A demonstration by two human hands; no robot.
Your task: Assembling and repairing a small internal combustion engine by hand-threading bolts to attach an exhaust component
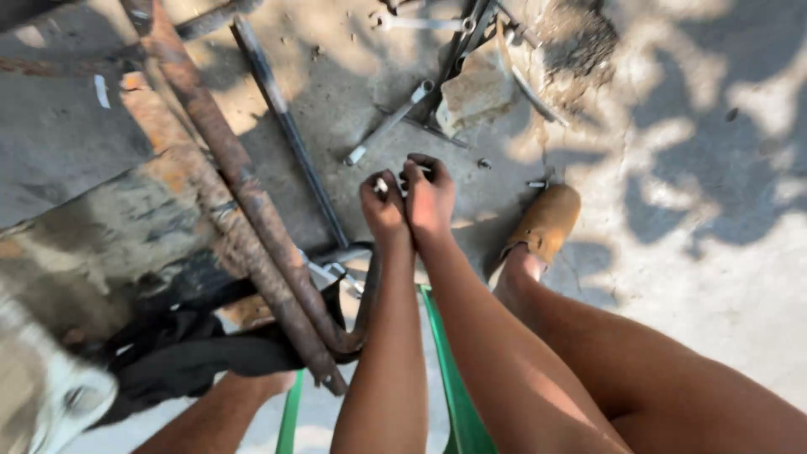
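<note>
As fists meet, left hand [384, 204], right hand [429, 195] grip small part [382, 184].

A socket wrench [388, 123] lies on the ground just beyond the fingers [418, 168], two pipes [244, 189] cross to their left, a sandalled foot [545, 223] plants to their right.

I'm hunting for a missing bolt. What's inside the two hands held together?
A small pale metal piece shows at the left hand; another pale bit peeks from the right hand. Curled fingers cover the rest, so their shape is unclear.
</note>
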